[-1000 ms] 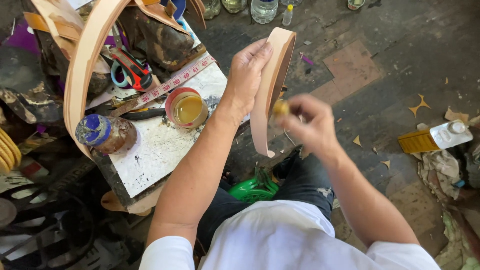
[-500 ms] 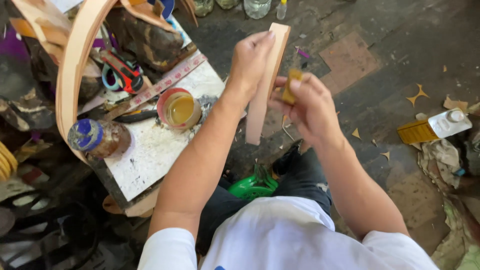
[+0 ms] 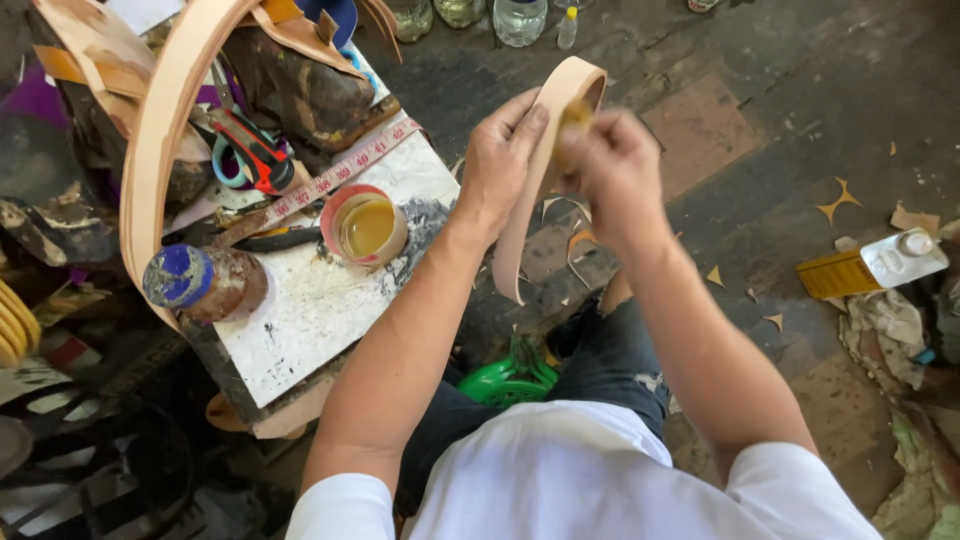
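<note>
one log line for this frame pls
left hand: holds leather strip | right hand: rubs small yellow pad on strip | glue pot: open

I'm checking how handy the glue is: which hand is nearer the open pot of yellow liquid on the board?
Left. The left hand grips the tan leather strip just right of the pot. The right hand works the strip's far side, farther from the pot.
</note>
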